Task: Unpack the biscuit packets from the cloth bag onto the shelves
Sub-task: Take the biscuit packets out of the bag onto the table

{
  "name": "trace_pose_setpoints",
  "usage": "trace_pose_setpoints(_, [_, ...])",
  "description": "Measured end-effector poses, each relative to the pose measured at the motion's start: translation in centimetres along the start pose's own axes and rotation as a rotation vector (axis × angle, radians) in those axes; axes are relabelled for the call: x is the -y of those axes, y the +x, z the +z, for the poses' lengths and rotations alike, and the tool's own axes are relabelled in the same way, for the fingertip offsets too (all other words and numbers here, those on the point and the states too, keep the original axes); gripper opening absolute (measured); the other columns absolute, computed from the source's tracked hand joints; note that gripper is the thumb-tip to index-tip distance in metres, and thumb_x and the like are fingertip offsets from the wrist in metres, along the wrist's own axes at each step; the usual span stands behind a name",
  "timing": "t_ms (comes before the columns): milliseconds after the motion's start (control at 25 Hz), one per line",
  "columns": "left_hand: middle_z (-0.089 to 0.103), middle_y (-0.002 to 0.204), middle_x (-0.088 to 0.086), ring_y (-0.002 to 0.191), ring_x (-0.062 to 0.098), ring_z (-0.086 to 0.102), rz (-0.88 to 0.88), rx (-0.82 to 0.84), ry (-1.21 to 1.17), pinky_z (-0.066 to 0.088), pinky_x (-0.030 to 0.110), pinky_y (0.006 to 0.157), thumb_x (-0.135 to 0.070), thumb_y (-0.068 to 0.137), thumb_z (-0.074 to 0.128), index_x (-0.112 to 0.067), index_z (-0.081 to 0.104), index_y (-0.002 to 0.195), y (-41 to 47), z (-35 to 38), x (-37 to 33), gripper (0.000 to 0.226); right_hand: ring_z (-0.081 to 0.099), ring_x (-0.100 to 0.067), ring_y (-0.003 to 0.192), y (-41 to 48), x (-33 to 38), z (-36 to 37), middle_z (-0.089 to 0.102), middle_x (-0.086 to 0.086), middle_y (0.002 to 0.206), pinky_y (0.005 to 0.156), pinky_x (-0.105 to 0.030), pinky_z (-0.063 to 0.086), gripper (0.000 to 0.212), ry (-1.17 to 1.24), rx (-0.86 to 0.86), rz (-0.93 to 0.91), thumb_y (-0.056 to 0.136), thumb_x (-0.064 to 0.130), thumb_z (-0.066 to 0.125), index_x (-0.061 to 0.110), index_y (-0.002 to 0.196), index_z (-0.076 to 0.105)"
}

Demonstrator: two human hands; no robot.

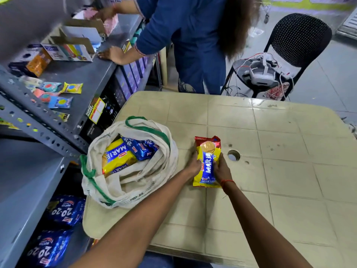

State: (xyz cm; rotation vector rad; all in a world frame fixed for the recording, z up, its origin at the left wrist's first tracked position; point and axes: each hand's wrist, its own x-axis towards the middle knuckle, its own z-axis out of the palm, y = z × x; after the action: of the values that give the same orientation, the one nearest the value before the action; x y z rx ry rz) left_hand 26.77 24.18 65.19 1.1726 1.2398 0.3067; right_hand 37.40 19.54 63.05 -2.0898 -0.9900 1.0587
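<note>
The grey slotted-steel shelves (63,74) stand left of the cream tile-patterned plastic table (270,151), and on its left edge the slack cloth bag (135,180) with green trim still gapes over glossy yellow and blue biscuit packets. One Marie packet (207,161) — a slick, crinkly foil pillow — lies beside the bag, clasped at its sides by the left hand (195,165) and right hand (222,168), fingers curled closed on it. Recommended: keep the grip on the firm long edges, not the slippery sealed ends — carry it level to the shelves.

Yellow Marie packet (207,161) beside open cloth bag (131,182)
</note>
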Motion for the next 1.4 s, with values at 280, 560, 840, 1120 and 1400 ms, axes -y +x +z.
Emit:
trace_pose_setpoints(280, [0.060, 0.115, 0.021, 0.103, 0.029, 0.055, 0.257, -0.950, -0.039, 0.046, 0.038, 0.091, -0.013, 0.088, 0.058, 0.000, 0.056, 0.114, -5.6, -9.6, 0.5, 0.029, 0.057, -0.038, 0.110, -2.4, 8.9, 7.1, 0.058, -0.024, 0.123, 0.097, -0.048, 0.047, 0.034, -0.059, -0.064, -0.443, 0.090, 0.012, 0.053, -0.002, 0.121, 0.054])
trace_pose_setpoints(560, [0.059, 0.127, 0.028, 0.118, 0.040, 0.056, -0.297, -0.765, -0.005, 0.046, 0.042, 0.095, -0.050, 0.081, 0.062, 0.008, 0.054, 0.122, -2.8, -15.9, 3.1, 0.072, 0.055, -0.039, 0.112, -3.6, 12.8, 14.9, 0.059, -0.028, 0.119, 0.095, -0.036, 0.038, 0.037, -0.247, 0.241, -0.517, 0.089, 0.014, 0.041, -0.005, 0.115, 0.057])
trace_pose_setpoints(840, [0.070, 0.104, 0.023, 0.096, 0.037, 0.066, -0.242, -0.809, -0.098, 0.053, 0.042, 0.081, -0.052, 0.075, 0.064, 0.000, 0.067, 0.093, -6.5, -20.5, 2.5, 0.055, 0.061, -0.031, 0.100, -3.6, 14.4, 12.6, 0.067, -0.025, 0.110, 0.085, -0.035, 0.045, 0.034, -0.017, 0.233, -0.311, 0.094, 0.024, 0.050, -0.005, 0.105, 0.064])
trace_pose_setpoints(1120, [0.072, 0.084, 0.008, 0.060, 0.015, 0.070, -0.275, -0.267, -0.372, 0.059, 0.028, 0.063, -0.024, 0.085, 0.060, -0.015, 0.062, 0.093, -14.3, -22.2, 1.3, 0.013, 0.068, -0.014, 0.069, -4.9, 15.5, 11.2, 0.068, -0.013, 0.095, 0.064, -0.026, 0.059, 0.011, 0.503, 0.737, 0.240, 0.084, 0.015, 0.067, 0.007, 0.090, 0.062])
trace_pose_setpoints(1400, [0.074, 0.081, 0.010, 0.058, 0.020, 0.072, -0.086, -0.256, -0.581, 0.061, 0.036, 0.053, -0.015, 0.091, 0.058, -0.007, 0.059, 0.106, -12.6, -15.8, 0.8, 0.017, 0.064, -0.022, 0.097, -6.5, 12.7, 3.8, 0.070, -0.002, 0.101, 0.067, -0.027, 0.059, 0.026, 0.313, 0.837, 0.147, 0.079, 0.010, 0.071, 0.019, 0.103, 0.063])
